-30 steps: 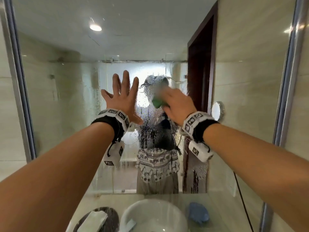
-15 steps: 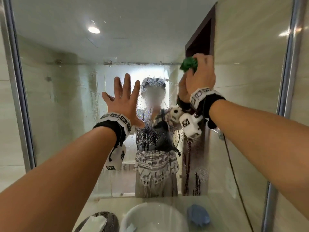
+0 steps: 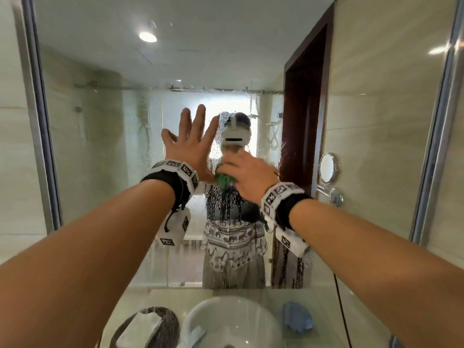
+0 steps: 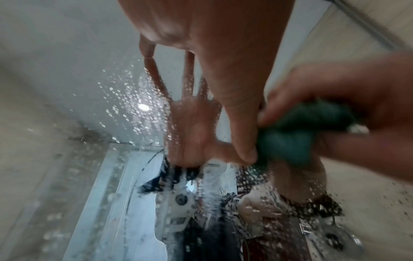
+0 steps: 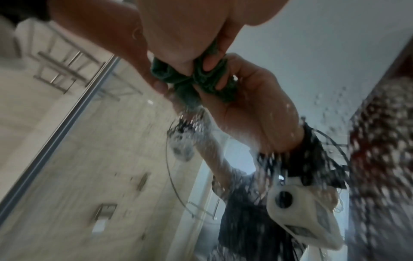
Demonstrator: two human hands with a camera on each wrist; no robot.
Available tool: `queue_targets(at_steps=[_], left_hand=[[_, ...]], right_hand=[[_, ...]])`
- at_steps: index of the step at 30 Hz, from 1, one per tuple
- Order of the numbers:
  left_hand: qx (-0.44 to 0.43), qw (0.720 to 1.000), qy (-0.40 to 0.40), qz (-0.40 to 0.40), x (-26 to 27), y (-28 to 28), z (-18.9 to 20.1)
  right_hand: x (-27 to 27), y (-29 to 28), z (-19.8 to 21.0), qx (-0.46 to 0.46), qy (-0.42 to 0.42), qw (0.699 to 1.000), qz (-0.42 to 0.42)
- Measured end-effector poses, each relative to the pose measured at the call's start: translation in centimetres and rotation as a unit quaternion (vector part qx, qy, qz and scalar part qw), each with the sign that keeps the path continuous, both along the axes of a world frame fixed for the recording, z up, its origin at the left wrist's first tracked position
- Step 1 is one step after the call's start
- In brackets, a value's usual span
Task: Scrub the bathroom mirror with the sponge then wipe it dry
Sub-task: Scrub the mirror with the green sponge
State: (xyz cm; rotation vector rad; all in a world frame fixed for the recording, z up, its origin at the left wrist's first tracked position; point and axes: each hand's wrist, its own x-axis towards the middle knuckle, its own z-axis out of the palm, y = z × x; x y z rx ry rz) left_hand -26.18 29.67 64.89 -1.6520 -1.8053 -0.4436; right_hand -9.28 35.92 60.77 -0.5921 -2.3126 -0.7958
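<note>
Green sponge bunched in the right hand, fingers and thumb curled round it and squeezing it against the bathroom mirror near its middle, probably so that the scrubbing face stays pressed to the glass while water runs out of it. Left hand just beside, spread wide and holding nothing, palm toward the glass with the thumb tip next to the sponge; likely there as a brace for the body, though true contact with the glass hard to confirm. Droplets and dark runs below the sponge, thick down the centre, thinner at the sides: scrubbing judged still under way, drying not begun. Further out and below, a white basin on the counter, its contents too cut off to tell. Left of it a dark patterned round tray with a folded white cloth lying in it. Right of the basin a crumpled blue cloth loose on the counter, perhaps kept within reach for the wipe-down. Small round magnifying mirror on the right wall, well apart from both hands.
</note>
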Motion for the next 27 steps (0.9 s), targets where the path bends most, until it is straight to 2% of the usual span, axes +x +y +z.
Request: queue_targets(at_steps=[4,6,7,9,10,13,15,17,20,24,27], left_hand=[[-0.016,1.000,0.023,0.007,-2.8,-1.7,0.6],[-0.017,0.999,0.011,0.030,-4.5,-2.7,0.8],[-0.019,0.999,0.001,0.042,-5.2,-3.0,0.9],[-0.030,0.998,-0.016,0.062,-6.4,-3.4,0.8],[-0.040,0.997,-0.020,0.066,-6.8,-3.5,0.7],[-0.068,0.995,-0.010,0.074,-7.2,-3.4,0.2],[-0.068,0.994,0.001,0.084,-7.2,-3.3,-0.1],[-0.054,0.995,0.006,0.079,-7.4,-3.0,-0.1],[-0.033,0.997,0.009,0.067,-8.0,-2.7,-0.4],[-0.034,0.998,0.003,0.052,-8.4,-2.4,-0.6],[-0.041,0.998,-0.005,0.053,-8.3,-2.4,-0.6]], right_hand=[[0.0,0.4,-1.2,-0.001,-0.085,0.996,-0.021],[0.1,-0.2,0.1,-0.004,-0.084,0.996,-0.032],[0.2,-0.6,1.0,-0.018,-0.054,0.998,-0.042],[0.6,-1.2,3.2,-0.048,0.088,0.994,-0.051],[0.9,-1.3,4.3,-0.054,0.184,0.980,-0.051],[1.9,-0.9,7.7,-0.059,0.424,0.902,-0.061],[2.1,-0.5,9.6,-0.035,0.485,0.870,-0.077],[1.8,-0.2,10.5,-0.010,0.480,0.871,-0.108],[0.1,0.0,9.8,0.012,0.428,0.898,-0.102],[-3.1,-1.2,6.8,-0.006,0.217,0.975,-0.049],[-5.1,-2.3,3.7,0.008,0.071,0.997,-0.024]])
